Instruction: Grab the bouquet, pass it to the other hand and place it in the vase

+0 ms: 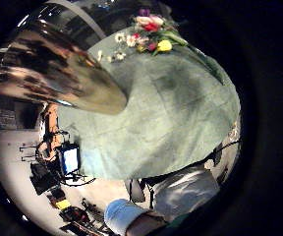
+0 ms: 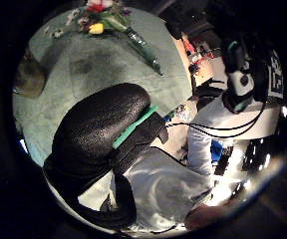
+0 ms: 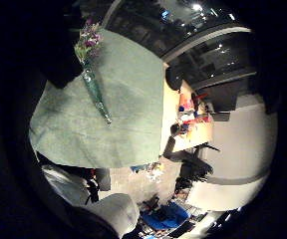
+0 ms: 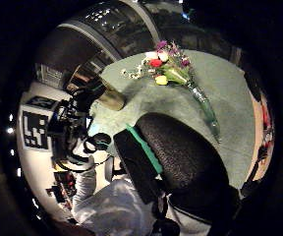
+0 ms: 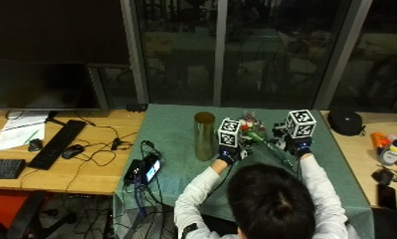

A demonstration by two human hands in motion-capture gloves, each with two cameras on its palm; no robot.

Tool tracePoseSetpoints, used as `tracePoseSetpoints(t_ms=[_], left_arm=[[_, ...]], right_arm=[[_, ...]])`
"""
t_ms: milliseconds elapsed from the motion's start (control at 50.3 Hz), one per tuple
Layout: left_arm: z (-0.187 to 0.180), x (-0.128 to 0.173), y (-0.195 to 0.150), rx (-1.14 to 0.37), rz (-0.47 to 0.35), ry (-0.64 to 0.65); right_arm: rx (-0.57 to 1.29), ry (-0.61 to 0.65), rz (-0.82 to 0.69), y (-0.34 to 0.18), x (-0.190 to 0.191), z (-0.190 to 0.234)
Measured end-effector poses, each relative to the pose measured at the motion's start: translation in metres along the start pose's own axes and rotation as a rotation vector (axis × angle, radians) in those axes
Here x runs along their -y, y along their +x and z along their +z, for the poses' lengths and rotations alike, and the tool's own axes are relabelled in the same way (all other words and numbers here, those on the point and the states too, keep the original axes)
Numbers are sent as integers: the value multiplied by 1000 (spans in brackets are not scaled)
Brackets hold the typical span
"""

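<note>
L hand (image 5: pixel 226 154), R hand (image 5: pixel 300 147): grip unclear | bouquet (image 5: pixel 261 142) flat on cloth (image 5: pixel 178 149), blooms away from person

One bouquet (image 5: pixel 256 133) in a green wrap lies on one green tablecloth (image 5: pixel 175 129). One tall golden vase (image 5: pixel 204 136) stands on it. Two gloved hands, left hand (image 5: pixel 226 154) and right hand (image 5: pixel 300 146). On the wooden desk: two keyboards (image 5: pixel 57 143), two mice (image 5: pixel 72 151), one monitor (image 5: pixel 42 84).
</note>
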State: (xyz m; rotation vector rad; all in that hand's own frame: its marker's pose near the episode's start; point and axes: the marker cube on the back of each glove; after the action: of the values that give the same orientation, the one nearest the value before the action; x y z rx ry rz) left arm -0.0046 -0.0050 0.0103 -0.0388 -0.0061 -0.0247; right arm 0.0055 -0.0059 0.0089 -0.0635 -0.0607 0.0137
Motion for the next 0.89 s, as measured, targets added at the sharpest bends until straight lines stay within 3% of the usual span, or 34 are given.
tracePoseSetpoints(t_ms=[298, 417, 537, 894], left_arm=[[12, 6, -21, -31, -64, -38], [-14, -17, -21, -13, -116, -78], [0, 15, -28, -57, -67, -9], [-35, 7, -15, -53, -16, 87]], right_arm=[[49, -52, 30, 18, -11, 11], [70, -28, 19, 17, -11, 0], [54, -51, 8, 14, -9, -7], [12, -162, 113, 19, 3, -34]])
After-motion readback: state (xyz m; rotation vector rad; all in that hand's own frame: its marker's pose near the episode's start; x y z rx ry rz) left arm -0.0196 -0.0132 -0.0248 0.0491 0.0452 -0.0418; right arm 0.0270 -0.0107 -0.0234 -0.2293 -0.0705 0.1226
